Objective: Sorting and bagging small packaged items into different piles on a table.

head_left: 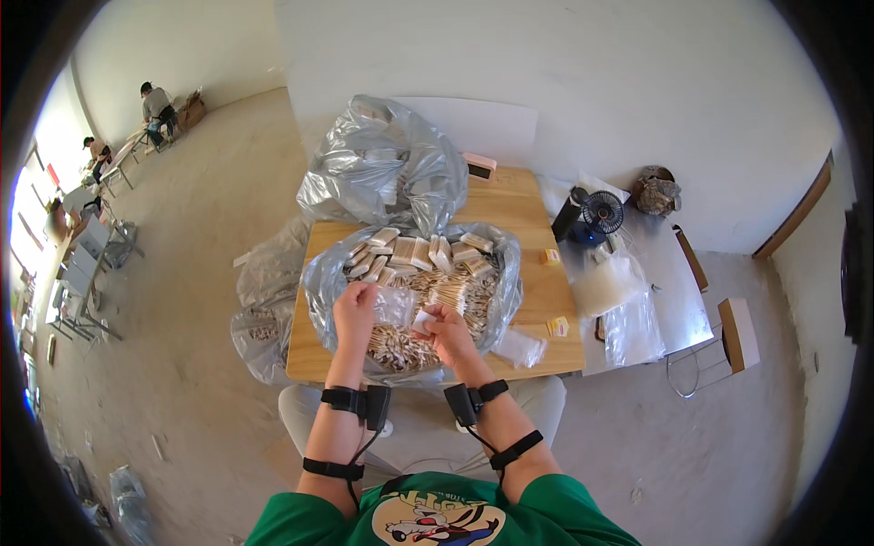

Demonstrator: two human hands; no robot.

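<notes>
My left hand is closed on the edge of a small clear plastic bag, held above a heap of cotton swabs. In my right hand, pinched between thumb and fingers, is a small white card-like piece beside the bag. Below both hands, loose cotton swabs fill an open grey plastic bag on the wooden table. Several filled packets of swabs lie along the far side of the heap.
A bulging grey bag stands at the table's back. Clear bags and small yellow boxes lie on the wooden table at right. A side table holds a black fan and plastic bags. People sit far left.
</notes>
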